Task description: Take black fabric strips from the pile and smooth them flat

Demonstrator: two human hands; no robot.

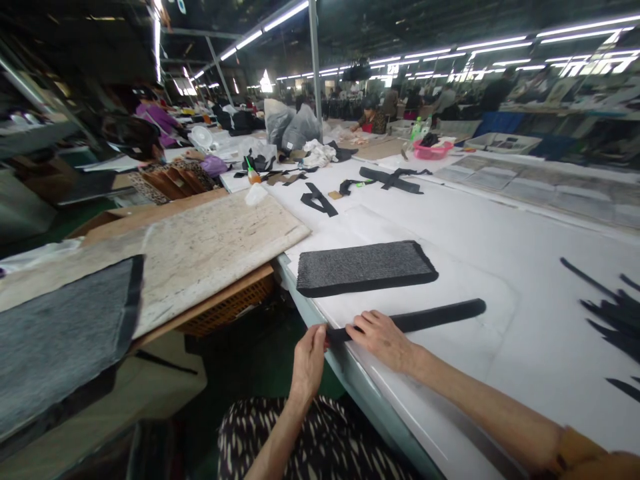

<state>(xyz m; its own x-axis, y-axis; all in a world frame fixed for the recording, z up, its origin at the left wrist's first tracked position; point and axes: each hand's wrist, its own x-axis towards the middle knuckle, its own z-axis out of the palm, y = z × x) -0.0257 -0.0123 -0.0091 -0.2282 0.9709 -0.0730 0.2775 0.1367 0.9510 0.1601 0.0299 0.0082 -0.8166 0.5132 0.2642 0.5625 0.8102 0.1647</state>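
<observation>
A long black fabric strip (435, 316) lies across the white table, its near end at the table's edge. My left hand (310, 357) pinches that end between thumb and fingers, just off the edge; a small red spot shows by the fingertips. Fingers of my right hand (380, 337) are bent over the strip and press it down on the table, a little to the right of the left hand. Behind the strip is a stack of dark grey knitted fabric pieces (367, 265) with black edges.
A pale, stained board (220, 253) adjoins the table on the left, with a grey fabric panel (70, 340) on it. Several black strips (615, 320) lie at the right. Black scraps (320, 200), a glue bottle (251, 173) and a pink basket (433, 151) stand farther back. A co-worker (145, 147) sits at left.
</observation>
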